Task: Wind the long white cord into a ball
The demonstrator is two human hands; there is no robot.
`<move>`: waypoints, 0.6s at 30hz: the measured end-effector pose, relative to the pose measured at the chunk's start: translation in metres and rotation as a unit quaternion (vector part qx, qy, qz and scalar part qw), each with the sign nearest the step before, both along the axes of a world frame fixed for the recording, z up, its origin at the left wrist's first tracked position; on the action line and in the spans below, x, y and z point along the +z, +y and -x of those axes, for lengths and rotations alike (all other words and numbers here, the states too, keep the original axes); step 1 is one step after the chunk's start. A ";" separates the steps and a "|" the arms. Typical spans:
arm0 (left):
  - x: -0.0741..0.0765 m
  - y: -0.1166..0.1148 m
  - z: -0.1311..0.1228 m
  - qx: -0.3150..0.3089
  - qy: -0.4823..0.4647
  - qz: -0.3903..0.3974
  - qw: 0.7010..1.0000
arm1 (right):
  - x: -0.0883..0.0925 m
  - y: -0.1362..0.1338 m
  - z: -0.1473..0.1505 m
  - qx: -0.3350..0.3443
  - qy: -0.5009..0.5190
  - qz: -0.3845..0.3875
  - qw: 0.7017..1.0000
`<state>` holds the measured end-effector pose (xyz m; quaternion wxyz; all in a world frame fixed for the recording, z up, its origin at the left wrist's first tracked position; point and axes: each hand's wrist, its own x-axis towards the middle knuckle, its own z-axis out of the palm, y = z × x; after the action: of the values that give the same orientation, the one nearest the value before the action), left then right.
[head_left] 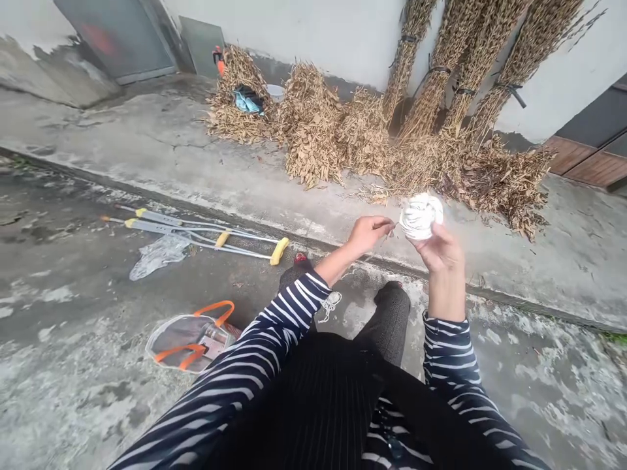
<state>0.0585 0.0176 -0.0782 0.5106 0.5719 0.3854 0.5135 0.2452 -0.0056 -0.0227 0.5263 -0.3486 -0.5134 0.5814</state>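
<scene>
My right hand (442, 251) is raised in front of me and grips a round white bundle (421, 217) from below, thumb at its near side. The bundle looks wound or folded in soft layers; whether it is yarn or cloth I cannot tell. To its left, my left hand (369, 235) is closed in a pinch, fingertips close to the bundle's left edge. Something thin and dark shows at those fingertips, too small to name. A little heap of white string (330, 303) lies on the ground between my legs.
A pair of crutches (230, 236) lies left of my feet beside a clear plastic bag (159, 256). Nearer stands a mesh bag (181, 333) with orange handles. A raised concrete step (196, 163) runs across, with dried plant heaps (313, 124) and tied stalk bundles (441, 72) along the wall.
</scene>
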 end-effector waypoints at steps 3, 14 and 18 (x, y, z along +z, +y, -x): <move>-0.010 -0.009 0.007 -0.072 -0.022 0.076 0.994 | -0.021 -0.004 -0.009 0.002 0.012 0.013 1.000; -0.034 -0.012 0.042 -0.137 0.053 0.140 0.979 | -0.016 -0.034 0.019 -0.057 -0.002 0.035 0.998; -0.040 -0.020 0.053 -0.250 0.027 0.155 0.955 | -0.006 -0.041 0.032 -0.049 -0.055 0.019 0.997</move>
<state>0.0050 -0.0029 -0.1186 0.6947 0.5771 0.3188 0.2877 0.2135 -0.0469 -0.0282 0.5180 -0.4148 -0.5128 0.5446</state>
